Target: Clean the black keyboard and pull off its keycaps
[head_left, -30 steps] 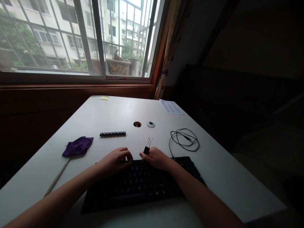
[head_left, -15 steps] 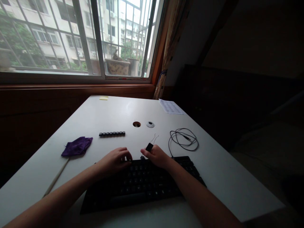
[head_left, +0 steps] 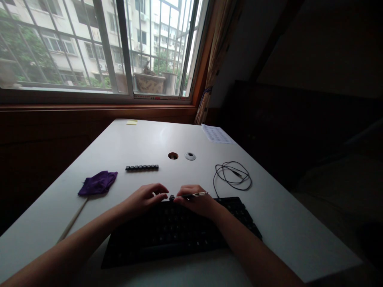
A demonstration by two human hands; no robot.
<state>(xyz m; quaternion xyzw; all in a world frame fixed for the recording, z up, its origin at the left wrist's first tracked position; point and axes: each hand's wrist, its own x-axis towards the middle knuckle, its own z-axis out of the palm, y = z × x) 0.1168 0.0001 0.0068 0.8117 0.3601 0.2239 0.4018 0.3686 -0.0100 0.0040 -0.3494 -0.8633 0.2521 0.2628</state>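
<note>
My right hand [head_left: 194,200] is closed around a keycap puller [head_left: 188,195], which lies nearly level across the fingers. A black keycap [head_left: 171,197] sits at the puller's left end, just off the fingertips. Opposite it is my left hand [head_left: 151,196], fingers curved and apart, with nothing visible in it. A small gap seems to separate its fingertips from the keycap. Below both hands lies a black keyboard [head_left: 167,231], its top edge partly hidden by them. Beyond the left hand, several black keycaps [head_left: 141,168] stand in a straight row.
On the white table [head_left: 149,139] a purple cloth [head_left: 98,183] on a pale stick lies at left. A coiled black cable [head_left: 233,177] is at right. Further back are a round hole [head_left: 172,156], its grey cover [head_left: 190,156], printed paper [head_left: 218,134] and a yellow note [head_left: 132,122].
My right hand has turned the keycap puller from upright-slanting to nearly level, bringing the keycap leftward toward my left hand. The left fingers have lifted slightly and stretched toward it.
</note>
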